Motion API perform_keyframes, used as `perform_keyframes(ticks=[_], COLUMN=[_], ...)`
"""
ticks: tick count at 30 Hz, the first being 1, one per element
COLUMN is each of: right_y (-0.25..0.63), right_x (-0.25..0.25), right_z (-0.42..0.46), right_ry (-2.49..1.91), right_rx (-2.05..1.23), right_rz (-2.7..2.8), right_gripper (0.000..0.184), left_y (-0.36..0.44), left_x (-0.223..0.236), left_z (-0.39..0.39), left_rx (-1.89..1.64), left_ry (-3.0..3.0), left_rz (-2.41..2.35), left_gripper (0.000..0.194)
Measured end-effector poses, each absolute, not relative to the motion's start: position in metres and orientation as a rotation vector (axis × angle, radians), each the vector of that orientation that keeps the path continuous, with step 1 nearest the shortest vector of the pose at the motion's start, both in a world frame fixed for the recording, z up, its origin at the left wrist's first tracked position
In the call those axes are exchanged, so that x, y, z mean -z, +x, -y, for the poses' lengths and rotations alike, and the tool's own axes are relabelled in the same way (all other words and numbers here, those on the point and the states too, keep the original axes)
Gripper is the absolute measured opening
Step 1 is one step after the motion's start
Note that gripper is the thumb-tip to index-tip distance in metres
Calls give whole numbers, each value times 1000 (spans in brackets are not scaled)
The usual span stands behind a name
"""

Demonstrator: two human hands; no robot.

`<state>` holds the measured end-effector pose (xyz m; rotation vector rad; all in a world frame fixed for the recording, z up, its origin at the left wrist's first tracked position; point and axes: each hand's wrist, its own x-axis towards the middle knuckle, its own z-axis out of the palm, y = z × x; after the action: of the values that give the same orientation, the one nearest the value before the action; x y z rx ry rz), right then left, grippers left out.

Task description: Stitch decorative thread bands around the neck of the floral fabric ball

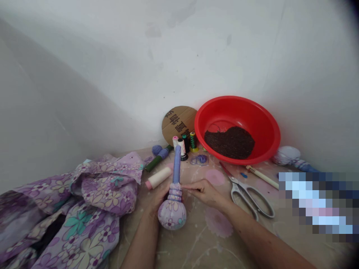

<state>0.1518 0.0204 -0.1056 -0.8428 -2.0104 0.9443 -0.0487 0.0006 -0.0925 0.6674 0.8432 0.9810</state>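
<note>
the right hand (206, 191) is angled inward, bent fingertips set at the neck of one lilac floral-cloth, blue-handled mallet (174, 200) between the hands; any pinch cannot be told. the mallet is backed by the left hand (161, 197), its finger closure hidden. beyond are seen four upright multicoloured thread spools (185, 142), one round red plastic basin (265, 129) and one pair of grey metal scissors (238, 182).

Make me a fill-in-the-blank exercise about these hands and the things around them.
1. The wide, round plastic basin holding dark brown grainy material is coloured ____.
2. The bare right hand is closer than the bare left hand to the silver-handled ____.
3. The heap of purple floral fabric lies to the ____ of the floral cloth ball with its slim purple handle.

Missing words: red; scissors; left.
</note>
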Motion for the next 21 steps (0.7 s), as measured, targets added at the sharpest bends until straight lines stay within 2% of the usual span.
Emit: perform_keyframes(ticks=[5,21], right_y=[153,152], right_x=[108,112], right_z=[-22,-24], right_ry=[-850,-807], right_rx=[-873,-820], right_rz=[2054,2040], right_gripper=[30,27], left_y=[-46,-48], left_x=[86,84], left_z=[3,1], left_rx=[-978,-880], left_ry=[682,813], left_rz=[-862,-909], left_gripper=[15,33])
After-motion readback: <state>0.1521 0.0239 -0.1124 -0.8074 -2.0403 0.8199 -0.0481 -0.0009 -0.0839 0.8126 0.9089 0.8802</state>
